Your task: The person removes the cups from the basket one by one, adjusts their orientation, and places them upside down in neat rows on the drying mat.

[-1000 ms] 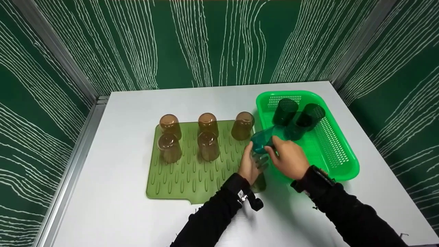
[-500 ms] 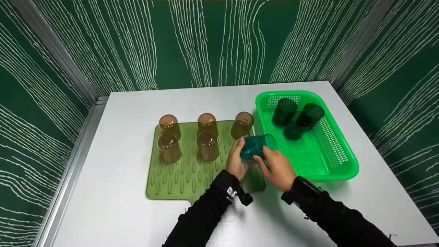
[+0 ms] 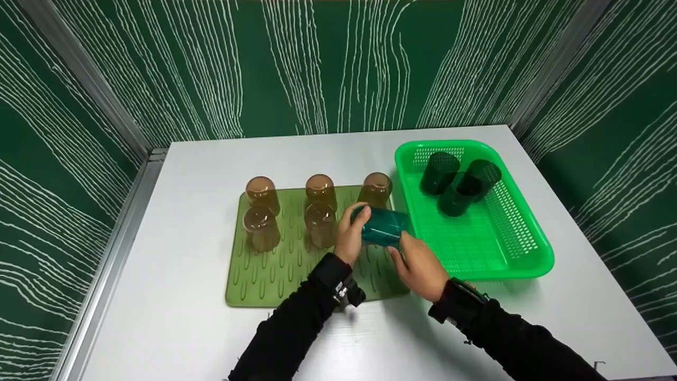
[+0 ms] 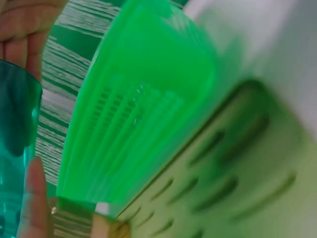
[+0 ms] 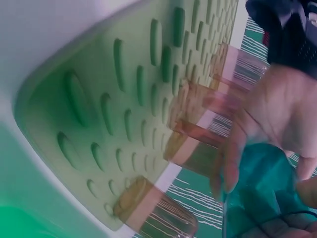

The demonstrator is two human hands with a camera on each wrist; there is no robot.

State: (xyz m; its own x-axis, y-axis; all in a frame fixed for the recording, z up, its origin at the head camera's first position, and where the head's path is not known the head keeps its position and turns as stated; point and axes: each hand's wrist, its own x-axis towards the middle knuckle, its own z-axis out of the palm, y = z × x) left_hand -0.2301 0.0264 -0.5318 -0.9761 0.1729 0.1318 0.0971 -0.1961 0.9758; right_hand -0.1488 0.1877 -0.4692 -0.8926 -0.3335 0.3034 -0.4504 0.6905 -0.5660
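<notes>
Freshly shifted left from basket (image 3: 470, 241), teal cup (image 3: 383, 226) hangs sideways above mat (image 3: 264, 278), left hand (image 3: 349, 235) and right hand (image 3: 423, 266) grasping, unplaced.

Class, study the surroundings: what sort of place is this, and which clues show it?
Probably a staged work booth rather than an ordinary kitchen. Wavy-lined green panels enclose a white table on three sides, and metal framing runs up the far corners.

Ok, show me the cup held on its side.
It's the teal cup, held sideways by the left hand and right hand. The five brownish cups stand on the mat; the three dark cups sit in the basket.
</notes>
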